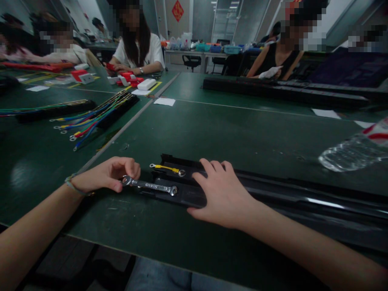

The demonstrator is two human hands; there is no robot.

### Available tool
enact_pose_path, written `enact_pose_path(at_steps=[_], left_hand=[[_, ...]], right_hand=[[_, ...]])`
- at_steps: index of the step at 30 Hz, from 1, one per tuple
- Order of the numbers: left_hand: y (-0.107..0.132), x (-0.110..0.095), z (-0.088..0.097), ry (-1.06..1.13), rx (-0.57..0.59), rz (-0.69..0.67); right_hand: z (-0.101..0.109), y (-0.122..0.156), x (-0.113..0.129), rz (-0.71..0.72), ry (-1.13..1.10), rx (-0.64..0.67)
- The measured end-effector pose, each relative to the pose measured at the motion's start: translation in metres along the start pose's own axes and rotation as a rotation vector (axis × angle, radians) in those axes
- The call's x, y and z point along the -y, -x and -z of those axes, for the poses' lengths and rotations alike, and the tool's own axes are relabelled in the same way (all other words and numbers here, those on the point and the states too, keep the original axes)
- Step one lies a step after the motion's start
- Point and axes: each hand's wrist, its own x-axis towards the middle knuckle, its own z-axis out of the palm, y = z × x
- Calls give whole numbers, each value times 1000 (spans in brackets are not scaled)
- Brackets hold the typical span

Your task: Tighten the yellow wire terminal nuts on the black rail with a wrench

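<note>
The left hand (121, 174) pinches the near end of a wrench (148, 184), whose long axis runs toward three o'clock, dipping slightly toward four. Its far end sits at a fastener on the black rail (190, 195), closer to the right hand (222, 192), which spreads open over the rail. A yellow lead (166, 167) lies toward one o'clock from the wrench's middle. Well beyond, toward twelve, stands a teal basin (233, 49); its contents are too blurred to tell.
</note>
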Motion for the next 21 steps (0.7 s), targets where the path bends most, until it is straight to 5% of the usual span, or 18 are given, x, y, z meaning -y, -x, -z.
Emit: enact_pose_path(at_steps=[8,21], left_hand=[[-1,-7,-5,15,122,14],[0,-2,1,-10,-76,103]], right_hand=[[0,0,-2,-2,-2,38],[0,0,0,-1,7,29]])
